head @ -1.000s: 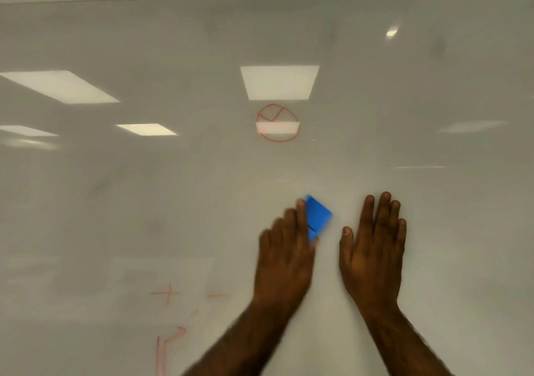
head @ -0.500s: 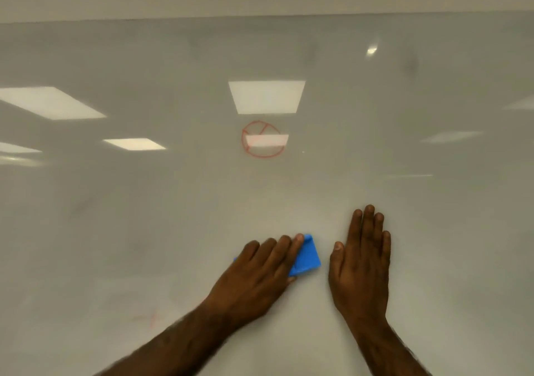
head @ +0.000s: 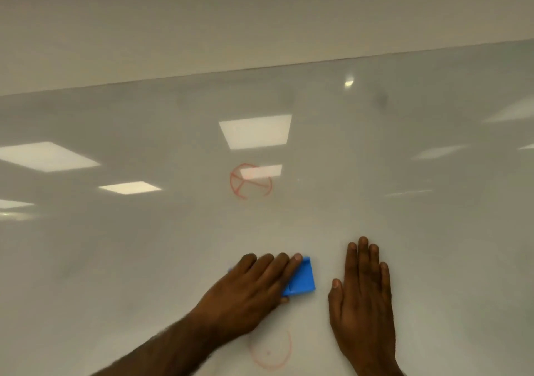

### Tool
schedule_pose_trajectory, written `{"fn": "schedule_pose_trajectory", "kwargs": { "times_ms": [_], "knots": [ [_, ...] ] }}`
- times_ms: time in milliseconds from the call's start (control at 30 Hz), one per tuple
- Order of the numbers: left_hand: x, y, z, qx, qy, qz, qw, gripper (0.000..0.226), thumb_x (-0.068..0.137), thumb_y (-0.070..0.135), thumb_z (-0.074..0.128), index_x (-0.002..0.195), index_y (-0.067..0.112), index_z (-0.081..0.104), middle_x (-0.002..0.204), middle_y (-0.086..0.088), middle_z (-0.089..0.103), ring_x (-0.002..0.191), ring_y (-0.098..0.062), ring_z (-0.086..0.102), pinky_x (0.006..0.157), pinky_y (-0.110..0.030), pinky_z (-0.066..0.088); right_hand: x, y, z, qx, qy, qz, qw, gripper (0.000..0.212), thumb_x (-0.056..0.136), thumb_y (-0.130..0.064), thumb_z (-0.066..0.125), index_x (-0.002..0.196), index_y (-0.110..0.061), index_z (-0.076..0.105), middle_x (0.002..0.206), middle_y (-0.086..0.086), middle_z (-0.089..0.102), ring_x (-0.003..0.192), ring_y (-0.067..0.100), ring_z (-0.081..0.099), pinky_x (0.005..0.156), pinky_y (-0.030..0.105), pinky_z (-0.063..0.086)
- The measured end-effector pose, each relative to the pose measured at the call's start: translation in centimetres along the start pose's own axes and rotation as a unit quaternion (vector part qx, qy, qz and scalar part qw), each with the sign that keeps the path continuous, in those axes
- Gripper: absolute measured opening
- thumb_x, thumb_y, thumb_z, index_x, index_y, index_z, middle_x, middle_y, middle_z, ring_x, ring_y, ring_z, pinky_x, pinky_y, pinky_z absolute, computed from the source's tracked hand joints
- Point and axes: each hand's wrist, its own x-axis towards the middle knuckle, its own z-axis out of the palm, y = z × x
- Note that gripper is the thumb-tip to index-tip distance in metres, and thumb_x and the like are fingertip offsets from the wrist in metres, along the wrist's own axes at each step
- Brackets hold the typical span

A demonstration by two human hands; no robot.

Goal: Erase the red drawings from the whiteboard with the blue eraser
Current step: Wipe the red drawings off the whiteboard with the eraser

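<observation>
The whiteboard is glossy and pale, with ceiling lights mirrored across it. Take the blue eraser as the marker: it lies flat against the board, low and a little right of centre. The left hand lies over the eraser's left part, fingers stretched out and pressing down on it, the thumb tucked under at its lower edge, so only the right end of the blue block shows. Just to the right of the eraser, apart from it, the right hand rests palm-down on the board, fingers straight and close together, with nothing in it. Well above the eraser is a red circle with lines crossing inside it, partly washed out by a reflected light. Below the eraser, between the two forearms, is a fainter red circle with a dot at its middle.
</observation>
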Motion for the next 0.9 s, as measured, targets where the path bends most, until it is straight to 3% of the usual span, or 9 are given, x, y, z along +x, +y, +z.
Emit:
{"fn": "schedule_pose_trajectory", "kwargs": {
  "times_ms": [133, 233, 300, 433, 533, 600, 700, 800, 900],
  "knots": [
    [6.2, -8.3, -1.8, 0.022, 0.021, -0.154, 0.988, 0.062, 0.103, 0.035, 0.043, 0.155, 0.002, 0.040, 0.141, -0.021, 0.058, 0.113, -0.040, 0.064, 0.094, -0.043, 0.046, 0.4, 0.1, 0.5, 0.008, 0.018, 0.004, 1.000, 0.067, 0.098, -0.031, 0.032, 0.158, 0.000, 0.028, 0.169, 0.016, 0.020, 0.154, 0.035, 0.023, 0.122, 0.053, 0.024],
    [9.2, -13.7, -3.7, -0.001, -0.021, -0.281, 0.959, 0.069, 0.108, 0.040, 0.041, 0.164, 0.009, 0.017, 0.156, -0.017, 0.039, 0.128, -0.038, 0.047, 0.106, -0.046, 0.038, 0.7, 0.1, 0.5, 0.009, 0.011, 0.004, 1.000, 0.068, 0.099, -0.033, 0.030, 0.159, 0.000, 0.026, 0.169, 0.015, 0.017, 0.156, 0.033, 0.018, 0.123, 0.052, 0.022],
    [9.4, -14.1, -3.5, -0.007, -0.015, -0.306, 0.952, 0.070, 0.109, 0.041, 0.039, 0.165, 0.012, 0.009, 0.158, -0.013, 0.033, 0.130, -0.033, 0.043, 0.109, -0.044, 0.036, 0.8, -0.1, 0.2, 0.014, 0.006, 0.000, 1.000, 0.067, 0.100, -0.032, 0.030, 0.159, 0.000, 0.024, 0.170, 0.015, 0.016, 0.156, 0.032, 0.017, 0.123, 0.053, 0.022],
    [5.7, -6.2, -1.9, -0.034, -0.006, -0.175, 0.984, 0.064, 0.103, 0.033, 0.041, 0.160, 0.006, 0.032, 0.145, -0.018, 0.053, 0.114, -0.039, 0.060, 0.095, -0.045, 0.042, 0.7, -0.3, -0.4, 0.009, 0.000, 0.004, 1.000, 0.068, 0.098, -0.029, 0.032, 0.159, 0.001, 0.025, 0.169, 0.017, 0.018, 0.155, 0.035, 0.021, 0.122, 0.054, 0.024],
    [0.5, 0.0, -0.5, -0.028, -0.041, -0.004, 0.999, 0.059, 0.107, 0.025, 0.037, 0.162, 0.004, 0.025, 0.146, -0.013, 0.049, 0.114, -0.032, 0.057, 0.096, -0.042, 0.037, 0.3, -0.3, -0.5, 0.006, 0.000, 0.003, 1.000, 0.068, 0.098, -0.029, 0.033, 0.158, 0.002, 0.027, 0.168, 0.018, 0.019, 0.155, 0.036, 0.022, 0.121, 0.055, 0.025],
    [1.0, -1.6, -0.2, -0.024, -0.027, 0.027, 0.999, 0.058, 0.108, 0.025, 0.036, 0.161, 0.004, 0.027, 0.145, -0.013, 0.049, 0.115, -0.032, 0.056, 0.097, -0.041, 0.038, 0.1, -0.3, -0.4, 0.006, -0.001, 0.004, 1.000, 0.068, 0.098, -0.030, 0.033, 0.158, 0.001, 0.026, 0.169, 0.017, 0.018, 0.155, 0.035, 0.022, 0.121, 0.055, 0.026],
    [6.7, -8.2, -1.7, 0.000, -0.003, -0.102, 0.995, 0.061, 0.103, 0.028, 0.042, 0.159, 0.007, 0.034, 0.146, -0.016, 0.053, 0.117, -0.037, 0.059, 0.096, -0.042, 0.043, 0.3, -0.2, -0.1, 0.005, 0.003, 0.006, 1.000, 0.068, 0.098, -0.031, 0.031, 0.158, 0.001, 0.026, 0.169, 0.016, 0.018, 0.155, 0.035, 0.022, 0.120, 0.055, 0.026],
    [10.9, -15.3, -3.9, 0.009, -0.035, -0.262, 0.964, 0.066, 0.107, 0.036, 0.041, 0.165, 0.013, 0.017, 0.157, -0.016, 0.038, 0.130, -0.039, 0.046, 0.105, -0.047, 0.034, 0.6, -0.3, -0.3, 0.006, 0.001, 0.005, 1.000, 0.068, 0.099, -0.031, 0.030, 0.160, 0.000, 0.022, 0.169, 0.016, 0.016, 0.156, 0.033, 0.018, 0.122, 0.054, 0.024],
    [12.3, -16.3, -4.1, 0.003, -0.009, -0.310, 0.951, 0.067, 0.107, 0.037, 0.042, 0.164, 0.013, 0.016, 0.156, -0.015, 0.036, 0.130, -0.038, 0.042, 0.106, -0.047, 0.032, 0.6, -0.4, -0.4, 0.006, 0.003, 0.000, 1.000, 0.067, 0.100, -0.030, 0.030, 0.160, 0.000, 0.021, 0.169, 0.017, 0.015, 0.157, 0.033, 0.016, 0.123, 0.054, 0.022]
  ]
}}
